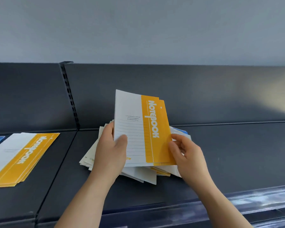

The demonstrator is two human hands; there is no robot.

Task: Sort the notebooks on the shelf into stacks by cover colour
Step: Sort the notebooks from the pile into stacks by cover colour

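The left hand point(111, 150) and right hand point(187, 153) grip thin yellow-banded notebooks point(138, 127) over a splayed pile point(139, 175) on the matte shelf point(229, 162).

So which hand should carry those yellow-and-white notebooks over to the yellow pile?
Probably the left hand. It grips the white edge of the raised yellow-and-white paper notebooks, thumb on the cover, on the side nearer the flat yellow stack lying to the left. The right hand only pinches the far yellow edge.
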